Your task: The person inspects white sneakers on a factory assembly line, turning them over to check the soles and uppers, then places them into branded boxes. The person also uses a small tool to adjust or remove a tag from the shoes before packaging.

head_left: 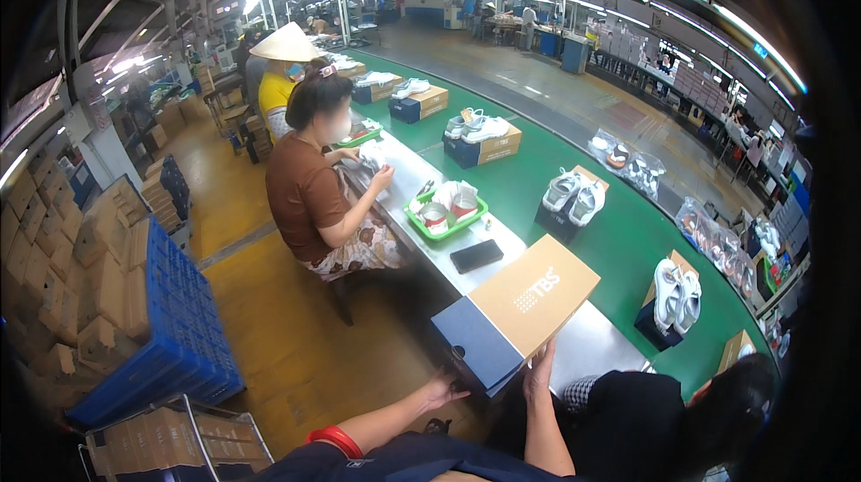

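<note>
A closed shoebox [502, 321], brown on top with a dark blue end, is tilted in front of me at the edge of the metal table. My left hand [443, 389] grips its lower left corner, with the fingertips partly hidden by the box. Against the near right side my right hand [540, 369] holds it, fingers wrapped partly out of sight. Just beyond the box a black phone [476, 256] lies on the metal table [421, 168]. A green tray [447, 217] with red-and-silver tins and white paper sits farther along.
Pairs of white sneakers [574, 197] rest on boxes along the green conveyor [619, 267]. A person in brown [305, 186] sits at the left, handling something white. Another person in black [628, 424] is close on my right. Blue crates [184, 321] and stacked cartons [90, 285] stand left.
</note>
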`<state>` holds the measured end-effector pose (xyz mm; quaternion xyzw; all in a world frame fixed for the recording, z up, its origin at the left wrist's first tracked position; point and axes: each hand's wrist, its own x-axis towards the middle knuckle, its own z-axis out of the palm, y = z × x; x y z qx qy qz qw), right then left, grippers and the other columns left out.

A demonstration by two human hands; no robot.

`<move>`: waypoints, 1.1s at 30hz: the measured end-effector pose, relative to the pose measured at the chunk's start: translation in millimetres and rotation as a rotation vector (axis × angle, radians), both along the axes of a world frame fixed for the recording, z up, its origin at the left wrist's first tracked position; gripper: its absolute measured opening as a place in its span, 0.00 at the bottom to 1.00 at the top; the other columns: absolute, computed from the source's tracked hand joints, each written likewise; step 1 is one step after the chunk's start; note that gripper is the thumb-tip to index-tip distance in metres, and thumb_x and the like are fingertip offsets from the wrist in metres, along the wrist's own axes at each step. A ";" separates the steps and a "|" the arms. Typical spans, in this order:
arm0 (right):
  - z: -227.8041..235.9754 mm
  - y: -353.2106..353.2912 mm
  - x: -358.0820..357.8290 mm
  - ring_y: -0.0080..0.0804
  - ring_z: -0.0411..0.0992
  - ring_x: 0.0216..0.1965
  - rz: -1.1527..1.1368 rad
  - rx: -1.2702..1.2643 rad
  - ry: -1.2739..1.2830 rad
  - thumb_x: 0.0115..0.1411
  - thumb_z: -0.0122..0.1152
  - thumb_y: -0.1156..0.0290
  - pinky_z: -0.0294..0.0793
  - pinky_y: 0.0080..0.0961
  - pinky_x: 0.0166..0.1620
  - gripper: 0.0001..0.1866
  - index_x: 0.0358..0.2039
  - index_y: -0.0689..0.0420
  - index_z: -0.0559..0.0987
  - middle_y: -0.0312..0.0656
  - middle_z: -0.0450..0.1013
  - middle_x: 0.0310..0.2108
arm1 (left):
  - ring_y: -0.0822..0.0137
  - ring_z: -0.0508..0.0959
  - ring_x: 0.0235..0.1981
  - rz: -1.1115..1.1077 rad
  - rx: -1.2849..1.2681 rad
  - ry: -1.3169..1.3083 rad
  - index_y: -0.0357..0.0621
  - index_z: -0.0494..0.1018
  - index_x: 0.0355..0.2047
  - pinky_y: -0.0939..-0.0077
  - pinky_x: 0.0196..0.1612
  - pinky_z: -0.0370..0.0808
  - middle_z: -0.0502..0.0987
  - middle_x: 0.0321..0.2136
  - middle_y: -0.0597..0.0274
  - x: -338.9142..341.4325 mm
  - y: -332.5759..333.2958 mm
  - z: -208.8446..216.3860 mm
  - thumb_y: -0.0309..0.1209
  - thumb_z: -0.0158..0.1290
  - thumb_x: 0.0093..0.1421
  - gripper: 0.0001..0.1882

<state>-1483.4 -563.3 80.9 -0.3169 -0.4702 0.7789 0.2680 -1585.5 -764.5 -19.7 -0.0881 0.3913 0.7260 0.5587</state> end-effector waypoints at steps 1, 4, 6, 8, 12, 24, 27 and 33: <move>-4.9 8.6 -7.3 0.45 0.39 0.73 -0.024 -0.005 -0.029 0.60 0.36 0.25 0.41 0.49 0.69 0.52 0.73 0.49 0.45 0.47 0.41 0.73 | 0.63 0.72 0.50 0.009 0.048 0.035 0.59 0.60 0.59 0.47 0.58 0.71 0.70 0.46 0.64 -9.1 9.8 3.0 0.27 0.48 0.65 0.23; -12.8 34.3 -38.7 0.44 0.35 0.74 -0.039 0.004 -0.024 0.60 0.35 0.25 0.36 0.53 0.69 0.51 0.73 0.48 0.42 0.43 0.39 0.74 | 0.61 0.71 0.50 0.022 0.091 0.037 0.59 0.61 0.59 0.44 0.60 0.68 0.69 0.48 0.61 -44.2 30.5 21.1 0.27 0.48 0.64 0.24; -16.7 49.8 -68.7 0.45 0.33 0.74 -0.062 -0.003 0.012 0.60 0.35 0.25 0.35 0.55 0.69 0.52 0.73 0.48 0.41 0.42 0.38 0.74 | 0.61 0.71 0.49 0.052 0.205 0.020 0.58 0.62 0.58 0.44 0.62 0.67 0.69 0.46 0.61 -78.3 39.7 35.7 0.25 0.48 0.62 0.23; -25.8 65.4 -94.2 0.47 0.34 0.74 -0.043 0.060 -0.057 0.59 0.35 0.24 0.35 0.56 0.69 0.53 0.73 0.48 0.40 0.43 0.38 0.74 | 0.62 0.70 0.53 0.107 0.241 0.004 0.53 0.59 0.63 0.48 0.61 0.68 0.69 0.51 0.60 -104.9 43.4 41.8 0.26 0.50 0.61 0.29; -74.6 87.1 -88.5 0.52 0.40 0.73 -0.012 -0.044 -0.368 0.61 0.36 0.26 0.38 0.53 0.70 0.51 0.71 0.53 0.49 0.56 0.42 0.72 | 0.57 0.68 0.61 -0.209 -0.157 0.454 0.43 0.53 0.69 0.57 0.64 0.65 0.65 0.62 0.50 -146.2 10.1 -2.2 0.28 0.52 0.61 0.37; -223.9 -243.6 44.3 0.54 0.74 0.47 0.596 0.464 -1.337 0.65 0.45 0.49 0.74 0.41 0.50 0.27 0.45 0.60 0.80 0.55 0.77 0.43 | 0.59 0.74 0.42 -0.907 -1.230 0.689 0.38 0.69 0.50 0.67 0.43 0.72 0.74 0.41 0.50 -317.3 -427.6 -127.4 0.36 0.51 0.61 0.20; -192.0 -253.7 24.7 0.51 0.73 0.51 0.382 0.383 -1.265 0.62 0.47 0.47 0.72 0.40 0.55 0.28 0.40 0.60 0.83 0.51 0.77 0.46 | 0.61 0.73 0.35 -0.966 -1.181 0.724 0.40 0.70 0.44 0.67 0.36 0.71 0.73 0.35 0.54 -352.4 -399.5 -137.0 0.35 0.49 0.61 0.14; -133.0 -273.8 -19.6 0.50 0.74 0.50 0.037 0.110 -1.115 0.62 0.53 0.45 0.72 0.41 0.54 0.26 0.44 0.54 0.82 0.49 0.78 0.45 | 0.65 0.71 0.22 -0.847 -0.775 0.873 0.44 0.72 0.32 0.68 0.22 0.69 0.71 0.22 0.61 -362.4 -272.7 -129.1 0.33 0.46 0.61 0.07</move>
